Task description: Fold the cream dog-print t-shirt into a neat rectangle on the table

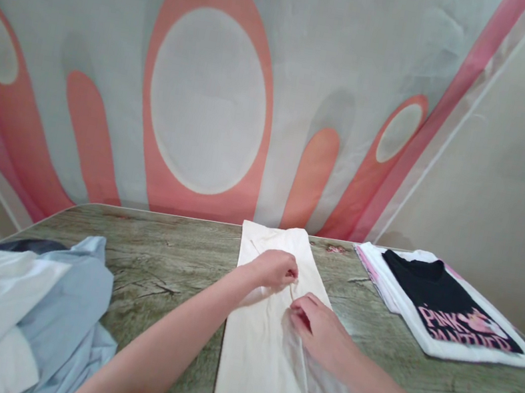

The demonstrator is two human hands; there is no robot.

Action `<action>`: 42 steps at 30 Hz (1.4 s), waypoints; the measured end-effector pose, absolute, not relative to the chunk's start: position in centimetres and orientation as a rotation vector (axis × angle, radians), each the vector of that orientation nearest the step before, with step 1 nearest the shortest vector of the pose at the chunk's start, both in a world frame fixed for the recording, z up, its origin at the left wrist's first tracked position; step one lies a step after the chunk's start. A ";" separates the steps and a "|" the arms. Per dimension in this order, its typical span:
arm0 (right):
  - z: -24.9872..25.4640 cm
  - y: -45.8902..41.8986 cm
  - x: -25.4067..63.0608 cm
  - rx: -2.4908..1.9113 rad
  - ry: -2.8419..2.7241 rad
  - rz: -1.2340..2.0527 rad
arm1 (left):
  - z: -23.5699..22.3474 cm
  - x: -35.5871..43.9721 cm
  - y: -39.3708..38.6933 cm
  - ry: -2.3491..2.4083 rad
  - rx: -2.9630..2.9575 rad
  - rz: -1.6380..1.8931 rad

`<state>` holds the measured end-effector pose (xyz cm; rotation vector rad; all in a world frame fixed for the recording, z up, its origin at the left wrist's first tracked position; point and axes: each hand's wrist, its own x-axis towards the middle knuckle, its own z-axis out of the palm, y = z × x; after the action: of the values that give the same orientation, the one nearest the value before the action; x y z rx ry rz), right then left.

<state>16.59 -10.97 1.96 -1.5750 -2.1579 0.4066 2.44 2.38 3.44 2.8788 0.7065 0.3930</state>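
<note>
In the head view, a long cream cloth (242, 369) runs from the bottom centre of the frame up to the far edge of the wood-grain table (170, 261), laid lengthwise, probably so both hands can reach its open edge. The left hand (277, 268), at centre, is nearly closed, fingertips pinching that edge; the right hand (316, 323), just below and rightward, has its thumb and fingers drawn together on it, apparently keeping it lifted and taut. Loose white and pale-blue clothes (78, 286) lie heaped at lower left. At right, a flat stack holds a black shirt (410, 280) whose pink lettering reads "PINK", then apparently "PANTHER".
</note>
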 end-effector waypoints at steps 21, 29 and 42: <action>0.1 -10.9 17.1 -1.467 -1.989 0.369 | 3.6 1.6 2.9 0.700 2.934 0.335; -0.3 -10.5 17.1 -1.463 -2.053 0.302 | 3.4 1.3 3.5 0.559 2.773 0.409; 1.0 -9.9 17.9 -1.400 -2.003 0.421 | 0.5 0.0 6.1 0.957 2.683 0.812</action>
<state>17.89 -9.93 1.02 -1.4000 -2.0027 0.4207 -0.01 6.07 0.46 2.6829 0.9571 0.8124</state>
